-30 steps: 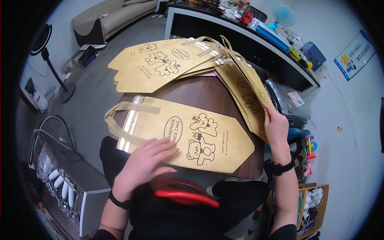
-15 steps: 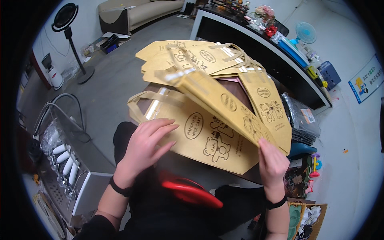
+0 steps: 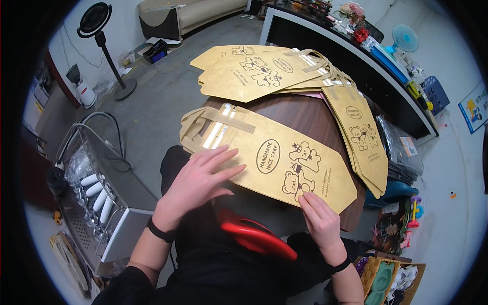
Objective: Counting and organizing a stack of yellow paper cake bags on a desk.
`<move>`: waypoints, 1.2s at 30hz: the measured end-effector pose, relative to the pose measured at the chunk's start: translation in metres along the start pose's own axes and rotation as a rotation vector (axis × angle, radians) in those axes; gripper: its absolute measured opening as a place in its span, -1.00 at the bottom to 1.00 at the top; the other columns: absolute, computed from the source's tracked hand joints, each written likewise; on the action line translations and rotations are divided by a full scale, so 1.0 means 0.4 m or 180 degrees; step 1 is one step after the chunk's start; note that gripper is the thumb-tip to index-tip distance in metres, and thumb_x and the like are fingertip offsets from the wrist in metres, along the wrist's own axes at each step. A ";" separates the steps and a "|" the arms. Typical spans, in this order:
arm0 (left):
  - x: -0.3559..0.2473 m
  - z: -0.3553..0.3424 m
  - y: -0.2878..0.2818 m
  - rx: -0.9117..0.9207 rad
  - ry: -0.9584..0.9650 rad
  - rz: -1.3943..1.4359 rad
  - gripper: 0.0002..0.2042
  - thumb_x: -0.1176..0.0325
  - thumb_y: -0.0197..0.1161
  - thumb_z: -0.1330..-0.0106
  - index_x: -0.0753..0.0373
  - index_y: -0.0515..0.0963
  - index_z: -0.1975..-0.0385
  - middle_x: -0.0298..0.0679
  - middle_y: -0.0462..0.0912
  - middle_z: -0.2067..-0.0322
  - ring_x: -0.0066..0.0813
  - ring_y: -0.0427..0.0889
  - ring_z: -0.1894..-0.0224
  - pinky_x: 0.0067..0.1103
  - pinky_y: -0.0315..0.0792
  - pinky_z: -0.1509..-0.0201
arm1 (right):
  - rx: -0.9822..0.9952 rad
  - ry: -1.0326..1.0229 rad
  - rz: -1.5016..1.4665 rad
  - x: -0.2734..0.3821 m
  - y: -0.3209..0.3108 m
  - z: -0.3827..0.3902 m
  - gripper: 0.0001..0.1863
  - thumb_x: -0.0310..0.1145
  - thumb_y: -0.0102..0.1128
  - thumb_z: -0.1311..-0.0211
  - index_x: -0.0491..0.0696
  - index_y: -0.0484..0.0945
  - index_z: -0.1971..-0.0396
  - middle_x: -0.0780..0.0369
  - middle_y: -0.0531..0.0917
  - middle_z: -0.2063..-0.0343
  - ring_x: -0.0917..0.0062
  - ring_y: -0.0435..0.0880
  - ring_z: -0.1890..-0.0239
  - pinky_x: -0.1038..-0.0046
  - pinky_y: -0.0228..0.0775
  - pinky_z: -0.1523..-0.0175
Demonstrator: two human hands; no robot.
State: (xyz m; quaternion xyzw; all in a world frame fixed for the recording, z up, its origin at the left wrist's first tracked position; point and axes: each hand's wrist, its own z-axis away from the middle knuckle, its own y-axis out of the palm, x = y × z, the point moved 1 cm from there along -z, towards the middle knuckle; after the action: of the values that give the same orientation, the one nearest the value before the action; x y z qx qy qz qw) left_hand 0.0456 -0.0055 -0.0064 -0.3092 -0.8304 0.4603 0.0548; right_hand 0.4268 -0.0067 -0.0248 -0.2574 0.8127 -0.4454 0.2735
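Observation:
A flat kraft-paper gift bag (image 3: 325, 178) with black bear drawings and fabric handles lies in front of me on top of at least one more, its handle end to the left. My left hand (image 3: 198, 178) rests at its near left edge, fingers spread and gripping nothing. With fingertips and thumb together, my right hand (image 3: 321, 218) pinches the near edge of the bag beside a bear drawing. Further off lies a fanned pile of the same bags (image 3: 223, 76); another overlapping pile (image 3: 356, 142) is at the right. Beneath them is a dark brown table (image 3: 284, 109).
Close to my lap is a red rounded object (image 3: 259, 239). A metal stand with white-handled tools (image 3: 96, 193) is at the left. To the right are black plastic packages (image 3: 399, 152) and a wooden crate (image 3: 394, 279). A black counter (image 3: 351, 66) stands behind the table.
The tilted bag in my right hand has come down flat onto the near bags. My right hand has moved left and lower along the near edge; my left hand stays near the handles.

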 end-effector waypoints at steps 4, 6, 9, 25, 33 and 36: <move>0.047 0.014 0.039 0.0514 0.0110 -0.0053 -0.45 0.11 0.71 -0.48 -0.08 0.87 -0.47 -0.26 0.82 -0.59 -0.16 0.72 -0.70 -0.15 0.60 -0.78 | -0.0527 0.0470 -0.0636 -0.002 0.036 0.014 -0.57 -0.50 0.67 -0.47 0.00 0.98 -0.29 0.15 0.99 -0.22 0.21 1.01 -0.32 0.23 0.92 -0.34; 0.077 0.032 0.048 0.0573 0.0024 0.0067 -0.48 0.12 0.70 -0.50 -0.06 0.88 -0.45 -0.27 0.85 -0.55 -0.15 0.75 -0.67 -0.16 0.64 -0.74 | -0.0450 0.0546 -0.0740 0.019 0.045 -0.010 -0.59 -0.46 0.69 -0.49 0.02 0.98 -0.29 0.15 0.99 -0.23 0.20 0.99 -0.35 0.21 0.91 -0.38; 0.112 0.044 0.033 0.0626 0.0002 0.0121 -0.53 0.14 0.69 -0.52 -0.04 0.91 -0.40 -0.28 0.91 -0.49 -0.13 0.80 -0.61 -0.18 0.69 -0.68 | -0.0377 0.0570 -0.0858 0.054 0.044 -0.022 -0.68 -0.41 0.71 -0.55 -0.02 0.99 -0.23 0.14 0.99 -0.25 0.15 0.98 -0.37 0.19 0.90 -0.40; 0.445 0.062 -0.055 0.0891 0.0213 0.0095 -0.35 0.39 0.83 -0.21 0.10 0.94 -0.40 -0.22 0.93 -0.49 -0.03 0.83 -0.59 -0.14 0.68 -0.67 | -0.0483 0.1976 -0.0612 0.180 0.076 -0.075 -0.52 -0.18 0.69 -0.62 -0.07 0.90 -0.37 0.04 0.91 -0.38 0.08 0.89 -0.49 0.11 0.79 -0.56; 0.583 0.062 -0.085 0.0868 0.0262 0.0021 -0.33 0.45 0.84 -0.17 0.17 0.93 -0.40 -0.19 0.94 -0.48 -0.03 0.83 -0.60 -0.13 0.68 -0.66 | -0.0676 0.2480 -0.0282 0.227 0.156 -0.178 -0.47 -0.12 0.67 -0.64 -0.09 0.86 -0.41 0.02 0.88 -0.41 0.06 0.87 -0.51 0.09 0.76 -0.58; 0.590 0.089 -0.085 0.0800 0.0213 0.0073 -0.34 0.45 0.84 -0.18 0.17 0.93 -0.39 -0.18 0.95 -0.47 -0.03 0.84 -0.59 -0.13 0.68 -0.66 | -0.0709 0.2496 -0.0232 0.231 0.172 -0.176 -0.45 -0.10 0.66 -0.65 -0.10 0.84 -0.43 0.01 0.87 -0.42 0.05 0.86 -0.51 0.08 0.75 -0.59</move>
State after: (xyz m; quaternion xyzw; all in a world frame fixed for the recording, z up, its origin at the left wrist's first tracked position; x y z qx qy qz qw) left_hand -0.1729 0.0887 -0.0453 -0.3246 -0.7602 0.5508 0.1155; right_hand 0.3010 0.0055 -0.0724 -0.1248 0.8890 -0.4285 -0.1026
